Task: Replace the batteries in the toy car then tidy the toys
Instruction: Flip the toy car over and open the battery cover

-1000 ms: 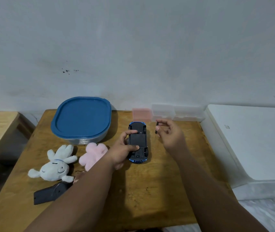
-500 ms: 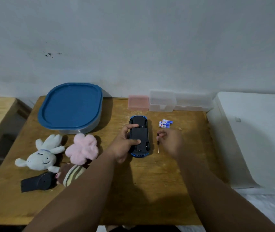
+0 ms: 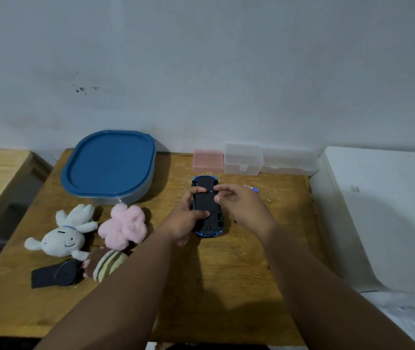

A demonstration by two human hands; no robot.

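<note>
The blue toy car (image 3: 207,184) lies upside down in the middle of the wooden table (image 3: 226,274), black underside up. My left hand (image 3: 187,218) grips it from the left, thumb and forefinger across the underside. My right hand (image 3: 239,205) hovers over the car's right side, fingertips pinched near a screw hole; I cannot tell whether it holds anything. A small screwdriver (image 3: 236,227) lies on the table just right of the car. Blue-and-white batteries (image 3: 253,189) peek out behind my right hand.
A blue-lidded container (image 3: 110,162) stands at the back left. A white bunny plush (image 3: 62,233), a pink plush (image 3: 124,224), a striped plush (image 3: 108,263) and a black controller (image 3: 53,274) lie front left. Pink (image 3: 207,160) and clear boxes (image 3: 243,159) line the wall. A white surface (image 3: 383,210) is right.
My right hand has let go of the screwdriver, which now lies on the table, and has moved left over the car's underside. My left hand still holds the car.
</note>
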